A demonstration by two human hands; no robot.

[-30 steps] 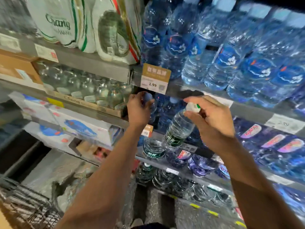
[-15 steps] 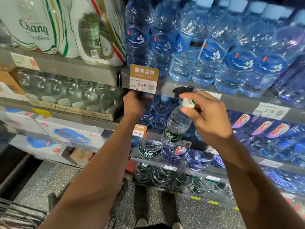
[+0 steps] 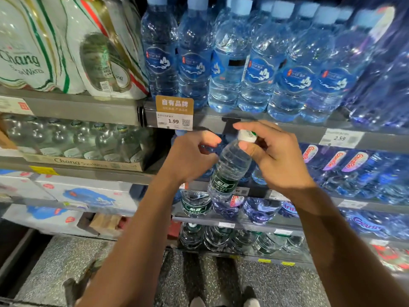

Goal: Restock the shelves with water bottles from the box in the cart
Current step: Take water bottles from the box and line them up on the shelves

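Both forearms are bare to the frame's edge, no sleeves showing. The left hand and right hand wear nothing. At 6 o'clock, dark shoes with pale toes.

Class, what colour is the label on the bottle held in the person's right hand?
Dark green with white characters, on the bottle; seen in the head view.

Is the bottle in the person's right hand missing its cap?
No, the bottle that the right hand pinches near the neck has its white cap on.
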